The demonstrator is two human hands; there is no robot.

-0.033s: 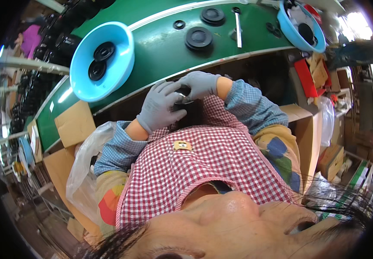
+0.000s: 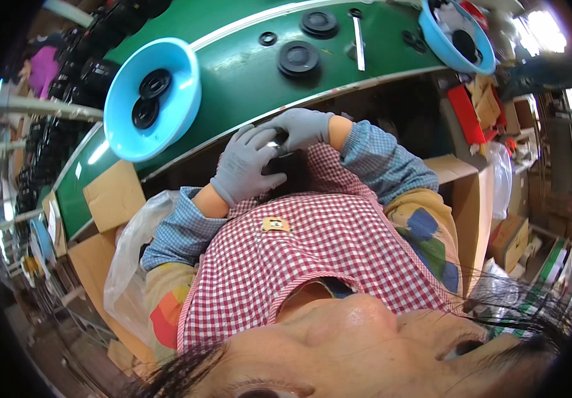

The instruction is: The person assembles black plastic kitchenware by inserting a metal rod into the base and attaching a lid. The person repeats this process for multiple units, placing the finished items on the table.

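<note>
Both my hands wear grey gloves and meet at the near edge of the green bench, over my lap. Between them is a small black, glossy part (image 2: 277, 142), mostly covered by my fingers, so its full shape is hidden. My left hand (image 2: 245, 166) is curled against it from the left, with the thumb held apart below. My right hand (image 2: 304, 127) closes on it from above and the right, fingers bent over its top. Beyond the hands, two black discs with raised centres, a nearer disc (image 2: 298, 58) and a farther disc (image 2: 319, 23), lie on the bench.
A light blue basin (image 2: 190, 109) on the left holds two black round parts. Another blue basin (image 2: 440, 50) stands at the far right with mixed pieces. A small black ring (image 2: 268, 38) and a pale strip (image 2: 359, 43) lie on the green bench (image 2: 233, 73). Cardboard boxes flank me.
The bench and its contents sit slightly farther left in view. Both hands keep nearly the same grip, and the glint on the black part has shifted a little.
</note>
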